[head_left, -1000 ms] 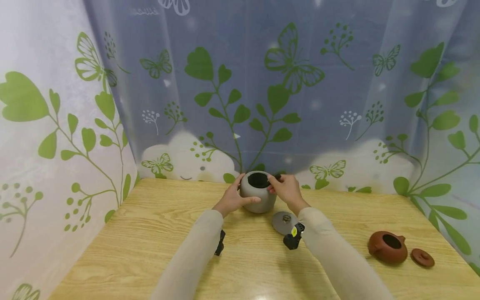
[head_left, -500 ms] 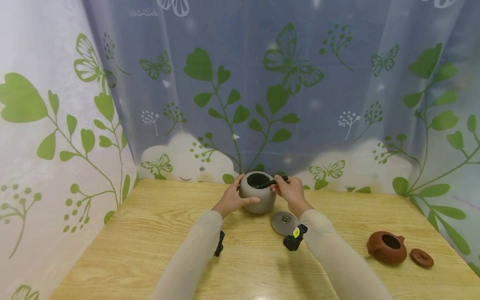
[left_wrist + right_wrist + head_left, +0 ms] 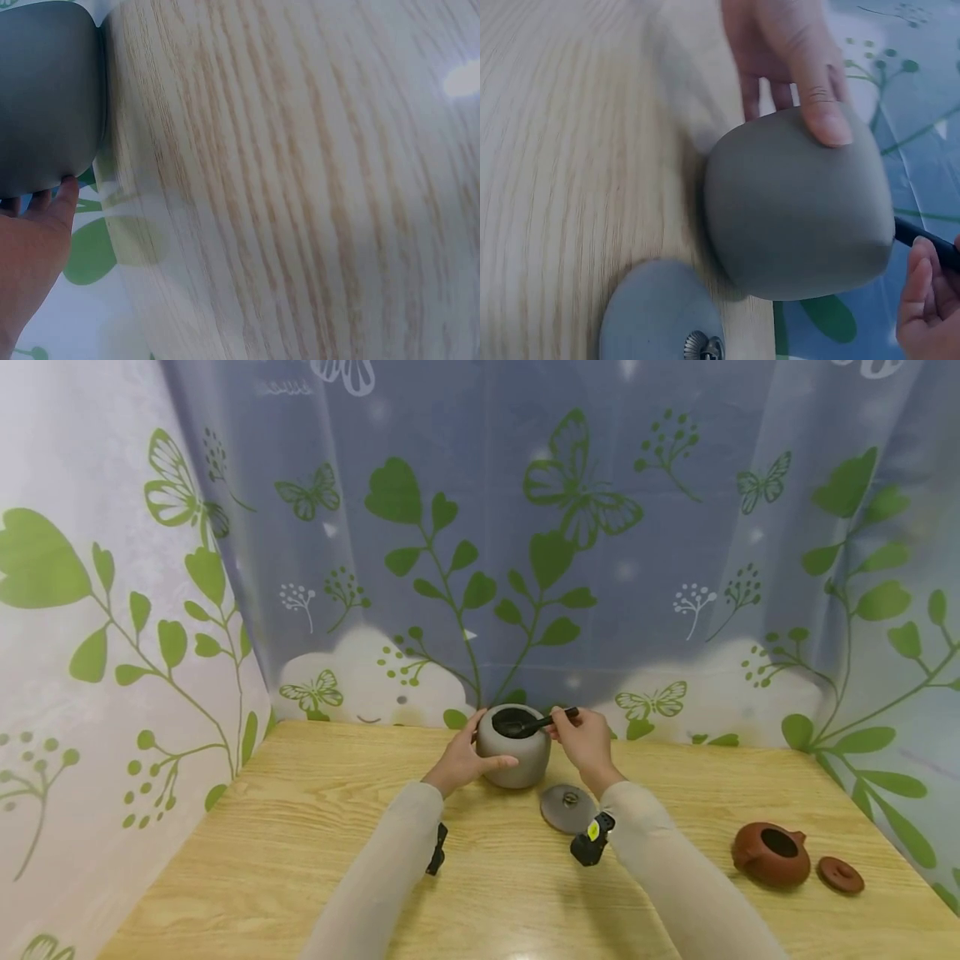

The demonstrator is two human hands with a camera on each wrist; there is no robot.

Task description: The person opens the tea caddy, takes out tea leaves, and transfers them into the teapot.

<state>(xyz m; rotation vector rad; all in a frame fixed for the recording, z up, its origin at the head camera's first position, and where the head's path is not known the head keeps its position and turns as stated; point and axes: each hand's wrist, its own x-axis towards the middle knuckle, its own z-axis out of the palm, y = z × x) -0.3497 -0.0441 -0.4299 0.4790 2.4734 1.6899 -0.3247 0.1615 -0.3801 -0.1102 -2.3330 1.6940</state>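
A grey rounded jar (image 3: 513, 770) with a dark round mouth stands near the back of the table. My left hand (image 3: 467, 762) holds it from the left, thumb across the front and fingers along the far side. In the right wrist view that thumb (image 3: 825, 124) lies against the jar's wall. My right hand (image 3: 585, 743) pinches the handle of a black spoon (image 3: 542, 724), which slants over the jar's rim with its bowl in the mouth. Only the handle shows in the right wrist view, while the jar hides the rest. What lies inside the jar is too dark to make out.
The jar's grey lid (image 3: 566, 810) with a metal ring knob lies on the table (image 3: 300, 843) just in front of the jar, by my right wrist. Farther right sit an uncovered brown clay teapot (image 3: 776, 867) and its lid (image 3: 841, 876). A patterned curtain (image 3: 450, 568) hangs behind the table.
The spoon has come up from deep in the jar, so its bowl and more of its handle now show. My right hand has shifted slightly right; the left keeps its hold.
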